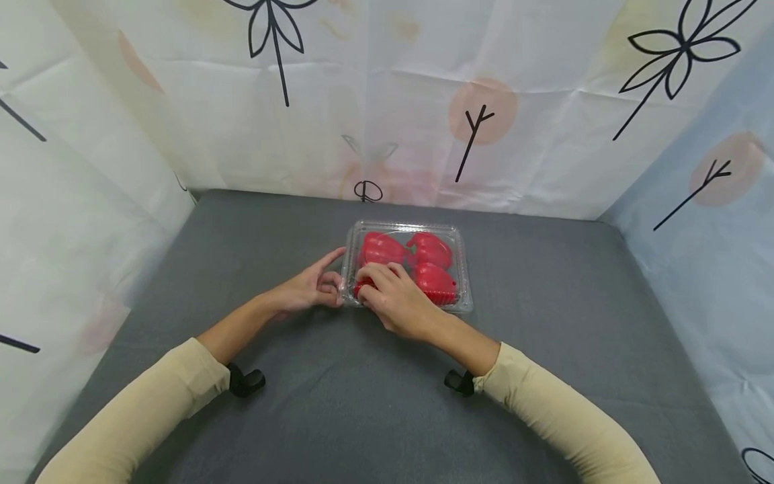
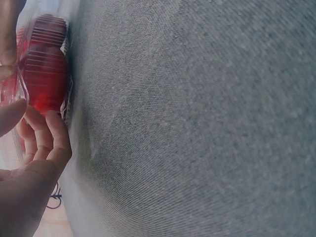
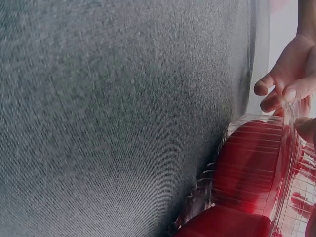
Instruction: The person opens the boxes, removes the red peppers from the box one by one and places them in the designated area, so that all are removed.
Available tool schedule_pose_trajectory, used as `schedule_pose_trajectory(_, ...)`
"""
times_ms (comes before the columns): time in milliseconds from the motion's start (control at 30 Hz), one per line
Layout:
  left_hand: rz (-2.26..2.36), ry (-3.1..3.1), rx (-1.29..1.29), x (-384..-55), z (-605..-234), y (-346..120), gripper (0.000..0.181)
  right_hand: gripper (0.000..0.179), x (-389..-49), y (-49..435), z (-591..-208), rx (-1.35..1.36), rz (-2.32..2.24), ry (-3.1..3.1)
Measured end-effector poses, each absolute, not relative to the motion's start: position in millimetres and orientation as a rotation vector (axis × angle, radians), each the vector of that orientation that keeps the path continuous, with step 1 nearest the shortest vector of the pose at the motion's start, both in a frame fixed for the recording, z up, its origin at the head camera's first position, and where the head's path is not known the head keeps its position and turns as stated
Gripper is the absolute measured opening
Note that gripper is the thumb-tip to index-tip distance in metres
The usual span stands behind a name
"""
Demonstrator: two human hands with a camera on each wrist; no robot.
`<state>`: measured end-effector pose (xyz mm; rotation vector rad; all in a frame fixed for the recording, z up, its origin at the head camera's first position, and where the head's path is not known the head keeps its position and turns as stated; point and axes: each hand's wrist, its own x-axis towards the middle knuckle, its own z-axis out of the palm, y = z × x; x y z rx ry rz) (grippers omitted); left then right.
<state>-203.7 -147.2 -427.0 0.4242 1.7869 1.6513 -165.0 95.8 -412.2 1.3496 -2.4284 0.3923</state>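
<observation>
A clear plastic clamshell box (image 1: 465,279) lies on the dark grey tabletop, with several red bell peppers (image 1: 432,250) inside. My left hand (image 1: 308,286) is at its left side; the left wrist view shows the thumb on the rim (image 2: 24,89) and the other fingers bent against the side below. Over the box's front left part reaches my right hand (image 1: 396,299), its fingers bent and gripping at the lid edge, close to the left hand. It hides part of the front left pepper. The right wrist view shows the ribbed front wall (image 3: 247,163) with red peppers behind it.
The grey cloth-covered table (image 1: 544,282) stretches around the box on all sides. White patterned fabric (image 1: 405,134) hangs behind it and at both sides. Black straps (image 1: 244,382) sit at the cuffs of both beige sleeves (image 1: 562,403).
</observation>
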Motion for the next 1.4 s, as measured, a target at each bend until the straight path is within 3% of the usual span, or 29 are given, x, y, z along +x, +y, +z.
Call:
schedule_pose_trajectory(567, 1.607, 1.792, 0.319, -211, -421, -149, 0.092, 0.026, -168, 100, -409, 1.395, 0.393, -2.362)
schedule_pose_trajectory(967, 1.596, 1.824, 0.315, -207, -417, -147, 0.092, 0.066, -163, 119, -404, 1.379, 0.247, -2.355)
schedule_pose_trajectory(1400, 1.581, 1.816, 0.327, -207, -415, -145, 0.093, 0.072, -163, 160, -409, 1.225, 0.238, -2.362)
